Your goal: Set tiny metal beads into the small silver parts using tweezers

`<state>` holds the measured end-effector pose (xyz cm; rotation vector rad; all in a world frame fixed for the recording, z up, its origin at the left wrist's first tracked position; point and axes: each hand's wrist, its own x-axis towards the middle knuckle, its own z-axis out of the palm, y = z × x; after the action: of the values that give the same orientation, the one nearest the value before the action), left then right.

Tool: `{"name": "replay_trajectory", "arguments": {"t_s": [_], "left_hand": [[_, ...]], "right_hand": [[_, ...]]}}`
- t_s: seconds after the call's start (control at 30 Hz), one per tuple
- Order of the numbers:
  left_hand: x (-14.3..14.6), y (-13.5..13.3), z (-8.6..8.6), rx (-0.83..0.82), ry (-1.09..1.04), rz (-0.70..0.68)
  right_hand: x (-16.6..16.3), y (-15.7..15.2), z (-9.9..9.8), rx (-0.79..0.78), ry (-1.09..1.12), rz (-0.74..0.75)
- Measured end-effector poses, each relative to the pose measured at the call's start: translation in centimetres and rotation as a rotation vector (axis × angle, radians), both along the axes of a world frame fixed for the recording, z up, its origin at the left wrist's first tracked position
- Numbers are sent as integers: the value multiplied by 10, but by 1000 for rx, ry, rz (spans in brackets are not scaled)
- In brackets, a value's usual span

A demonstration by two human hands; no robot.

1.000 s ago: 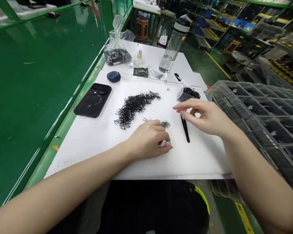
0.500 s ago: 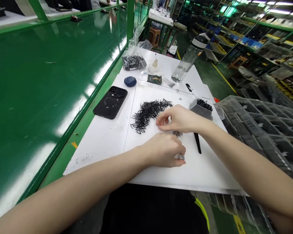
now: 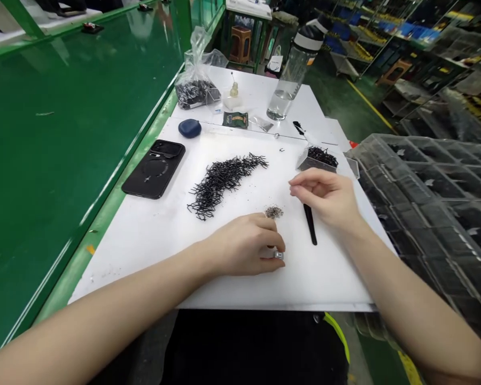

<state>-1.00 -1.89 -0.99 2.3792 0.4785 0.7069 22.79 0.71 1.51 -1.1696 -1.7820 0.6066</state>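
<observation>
My left hand [image 3: 248, 246] rests on the white board [image 3: 152, 235], fingers curled round a small shiny metal piece [image 3: 278, 255]. My right hand [image 3: 324, 195] hovers to the right with fingertips pinched together; what they hold is too small to make out. Under it lies a black tool [image 3: 310, 224]. Just above my left hand sits a tiny heap of small grey parts [image 3: 273, 212]. A long pile of black wire clips [image 3: 220, 179] lies further left. A small clear tray of black clips [image 3: 319, 158] stands behind my right hand.
A black phone [image 3: 154, 168] and a blue case [image 3: 189, 128] lie at the board's left. A bag of black parts [image 3: 192, 88], a small bottle [image 3: 234, 90] and a water bottle [image 3: 291, 75] stand at the back. Clear compartment trays [image 3: 433, 182] fill the right; a green conveyor [image 3: 64, 107] runs left.
My right hand reached left to the clip pile, then drew back to the right with fingers pinched. My left hand stayed put on the metal piece. The camera shifted.
</observation>
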Motion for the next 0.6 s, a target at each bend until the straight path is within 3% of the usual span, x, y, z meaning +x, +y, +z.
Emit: {"name": "replay_trajectory", "arguments": {"t_s": [0.13,0.4,0.6], "left_hand": [[0,0,6,-56,-44,-11],[2,4,20,-182,-104,53],[3,2,26,-210,-116,228]], "right_hand": [[6,3,-14,37,105,-24],[12,2,-8,97,230,55],[10,-1,-5,90,209,115]]}}
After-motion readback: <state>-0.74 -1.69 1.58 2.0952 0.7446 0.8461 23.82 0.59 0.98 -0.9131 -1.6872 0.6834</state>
